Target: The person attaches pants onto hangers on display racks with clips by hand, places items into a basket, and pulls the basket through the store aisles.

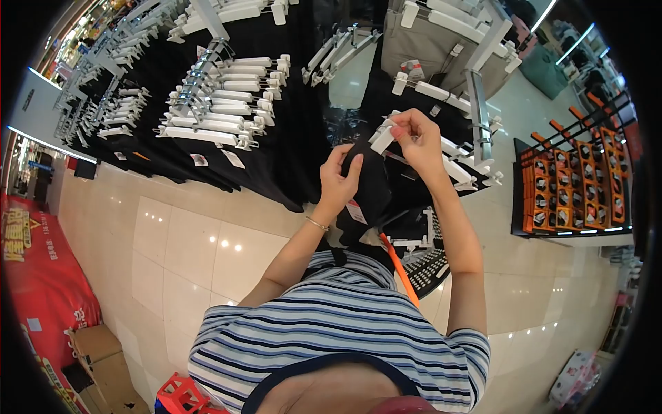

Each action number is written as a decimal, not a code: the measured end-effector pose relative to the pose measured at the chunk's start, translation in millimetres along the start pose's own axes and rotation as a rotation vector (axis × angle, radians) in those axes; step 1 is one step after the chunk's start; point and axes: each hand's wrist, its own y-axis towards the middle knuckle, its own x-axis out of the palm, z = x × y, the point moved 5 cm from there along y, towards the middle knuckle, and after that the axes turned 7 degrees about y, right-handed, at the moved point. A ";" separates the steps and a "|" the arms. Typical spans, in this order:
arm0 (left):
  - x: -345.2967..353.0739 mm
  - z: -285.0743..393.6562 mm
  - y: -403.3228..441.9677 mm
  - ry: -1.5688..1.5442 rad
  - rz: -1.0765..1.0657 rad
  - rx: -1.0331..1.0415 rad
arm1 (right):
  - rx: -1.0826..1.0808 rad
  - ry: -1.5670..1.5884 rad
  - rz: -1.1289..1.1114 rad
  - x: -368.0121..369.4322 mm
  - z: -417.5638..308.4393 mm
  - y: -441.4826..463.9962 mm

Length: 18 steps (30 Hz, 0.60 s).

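Black garment point(374, 181) between left hand point(340, 178) and right hand point(418, 141)

Hangers point(238, 96): smooth white plastic, metal hooks
Rack arm point(477, 114): shiny bare metal
Garment point(372, 181): matt black cloth, looking soft
Floor point(189, 238): glossy, smooth tiles
Box point(110, 366): dull brown cardboard
Basket point(426, 265): dark perforated plastic

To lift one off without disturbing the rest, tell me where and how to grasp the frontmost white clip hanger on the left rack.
Probably best at the middle of the frontmost white clip hanger's long bar, fingers coming from the wearer's side: its near face is exposed, while the other white hangers crowd behind.
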 end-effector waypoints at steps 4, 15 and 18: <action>-2.1 -2.7 0.6 0.038 0.047 -0.080 | 0.017 -0.030 0.009 -1.6 1.9 2.1; -1.2 7.3 4.5 0.171 0.081 0.058 | -0.012 -0.097 0.055 -1.8 0.4 1.6; 0.1 2.3 3.8 0.085 0.064 0.066 | -0.046 -0.114 0.083 1.7 -8.4 0.5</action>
